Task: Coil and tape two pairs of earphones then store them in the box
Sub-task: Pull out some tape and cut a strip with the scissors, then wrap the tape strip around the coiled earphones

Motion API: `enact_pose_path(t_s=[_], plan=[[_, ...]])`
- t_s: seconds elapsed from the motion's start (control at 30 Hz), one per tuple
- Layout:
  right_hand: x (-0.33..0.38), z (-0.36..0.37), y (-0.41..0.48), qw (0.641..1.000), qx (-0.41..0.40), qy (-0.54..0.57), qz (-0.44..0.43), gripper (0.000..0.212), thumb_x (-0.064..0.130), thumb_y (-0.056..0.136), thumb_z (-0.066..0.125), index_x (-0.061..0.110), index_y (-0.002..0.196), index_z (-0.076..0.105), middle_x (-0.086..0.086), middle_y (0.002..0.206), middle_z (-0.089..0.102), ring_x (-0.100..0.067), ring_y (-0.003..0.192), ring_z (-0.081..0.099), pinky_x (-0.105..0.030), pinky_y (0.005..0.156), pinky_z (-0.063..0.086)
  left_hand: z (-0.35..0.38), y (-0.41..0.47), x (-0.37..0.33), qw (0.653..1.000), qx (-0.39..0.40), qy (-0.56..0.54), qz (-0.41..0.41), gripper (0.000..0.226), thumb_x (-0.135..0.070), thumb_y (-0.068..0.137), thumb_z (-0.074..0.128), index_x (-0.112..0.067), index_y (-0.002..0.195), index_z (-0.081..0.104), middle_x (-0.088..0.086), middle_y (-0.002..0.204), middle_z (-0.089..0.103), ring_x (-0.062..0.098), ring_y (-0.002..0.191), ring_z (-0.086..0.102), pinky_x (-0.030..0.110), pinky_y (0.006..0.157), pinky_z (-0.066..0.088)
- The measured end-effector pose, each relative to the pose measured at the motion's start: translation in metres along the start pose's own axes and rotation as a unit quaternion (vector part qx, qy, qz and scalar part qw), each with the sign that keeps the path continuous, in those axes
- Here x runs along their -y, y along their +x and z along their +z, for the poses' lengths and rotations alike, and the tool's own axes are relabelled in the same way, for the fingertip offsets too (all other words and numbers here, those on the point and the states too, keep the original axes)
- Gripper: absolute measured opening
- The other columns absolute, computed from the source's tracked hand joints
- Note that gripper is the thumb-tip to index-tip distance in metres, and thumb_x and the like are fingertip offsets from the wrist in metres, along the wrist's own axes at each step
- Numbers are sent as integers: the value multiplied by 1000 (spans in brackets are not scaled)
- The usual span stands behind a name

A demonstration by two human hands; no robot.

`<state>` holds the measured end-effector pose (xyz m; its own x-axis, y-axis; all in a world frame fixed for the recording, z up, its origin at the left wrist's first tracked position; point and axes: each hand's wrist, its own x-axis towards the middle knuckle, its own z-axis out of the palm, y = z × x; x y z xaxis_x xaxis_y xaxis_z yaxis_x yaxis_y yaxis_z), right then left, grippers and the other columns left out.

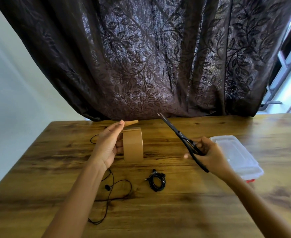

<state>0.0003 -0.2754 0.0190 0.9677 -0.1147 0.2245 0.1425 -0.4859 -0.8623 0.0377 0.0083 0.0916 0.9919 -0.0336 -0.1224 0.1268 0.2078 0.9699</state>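
Wooden table (175, 212) is filling the lower frame. At centre the left hand (107, 145) is gripping the brown tape roll (133, 146), its peeled strip (132, 123) pointing right toward the scissors (179, 133) that the right hand (210, 152) is gripping, blades aiming upper left. Coiled earphones (156, 181) are lying just below.

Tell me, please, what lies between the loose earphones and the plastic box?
The head view shows the coiled earphones there, between the loose earphones and the box, with the right forearm crossing above near the box.
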Motion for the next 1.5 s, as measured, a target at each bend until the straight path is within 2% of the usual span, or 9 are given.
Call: enact_pose_path(t_s=[0.07, 0.23, 0.4, 0.73, 1.0, 1.1, 1.23, 1.33, 1.5], plan=[[-10, 9, -6, 997, -33, -41, 49, 43, 38, 51, 86, 22, 80, 58, 0, 65, 62, -12, 56, 57, -18, 50, 45, 1, 0, 3, 1000, 2, 0, -5, 21, -32, 89, 55, -21, 104, 65, -1, 75, 66, 7, 54, 63, 21, 43, 47], [-39, 29, -19, 978, -65, -128, 155, 35, 33, 60, 86, 17, 72, 57, 2, 64, 64, -14, 58, 60, -32, 51, 49, 7, -3, 9, 1000, 14, 2, -13, 25, -31, 90, 54, -18, 108, 66, -5, 69, 68, 4, 53, 63, 19, 41, 46], [-53, 45, -29, 962, -84, -165, 202, 20, 25, 78, 73, 10, 86, 63, 4, 66, 58, -10, 58, 55, -24, 46, 38, 15, -6, 17, 1000, 21, 6, -19, 23, -32, 89, 55, -20, 103, 68, -4, 74, 69, 6, 58, 64, 22, 45, 49], [-67, 60, -37, 942, -98, -241, 211, 22, 21, 87, 62, 4, 101, 61, -9, 97, 62, -24, 88, 56, -36, 72, 50, 35, -9, 32, 999, 25, -2, -33, 15, -29, 89, 56, -22, 95, 67, -7, 66, 70, 5, 56, 64, 19, 44, 48], [-65, 58, -37, 945, -64, -266, 182, 29, 23, 84, 64, 5, 106, 62, -7, 104, 59, -20, 96, 51, -30, 77, 46, 43, -11, 39, 998, 43, 5, -40, 17, -29, 91, 54, -24, 94, 70, -6, 70, 71, 6, 57, 64, 21, 45, 49], [-38, 55, -36, 978, -72, -151, 126, 22, 31, 84, 65, 13, 97, 66, 4, 96, 57, -13, 95, 51, -23, 80, 42, 44, -11, 42, 998, 48, 7, -43, 19, -30, 90, 54, -24, 97, 70, -4, 74, 71, 7, 59, 65, 22, 46, 49], [19, 54, -33, 987, 30, 130, 86, 40, 50, 76, 61, 14, 90, 70, 3, 76, 68, -7, 67, 61, -19, 60, 48, 47, -11, 46, 998, 45, 14, -43, 19, -31, 90, 54, -24, 98, 70, 0, 82, 73, 10, 64, 67, 24, 50, 52], [37, 60, -31, 980, 81, 169, 72, 39, 41, 77, 65, 11, 101, 69, 0, 93, 72, -10, 85, 68, -27, 75, 56, 49, -11, 46, 998, 48, 18, -41, 21, -33, 90, 54, -24, 100, 70, 5, 92, 73, 14, 72, 69, 27, 55, 55], [37, 63, -26, 979, 56, 180, 76, 18, 18, 79, 70, 9, 94, 70, -4, 90, 73, -14, 82, 69, -32, 76, 57, 50, -10, 46, 998, 42, 33, -36, 20, -34, 89, 55, -26, 98, 71, 5, 94, 73, 16, 77, 69, 26, 58, 55]])
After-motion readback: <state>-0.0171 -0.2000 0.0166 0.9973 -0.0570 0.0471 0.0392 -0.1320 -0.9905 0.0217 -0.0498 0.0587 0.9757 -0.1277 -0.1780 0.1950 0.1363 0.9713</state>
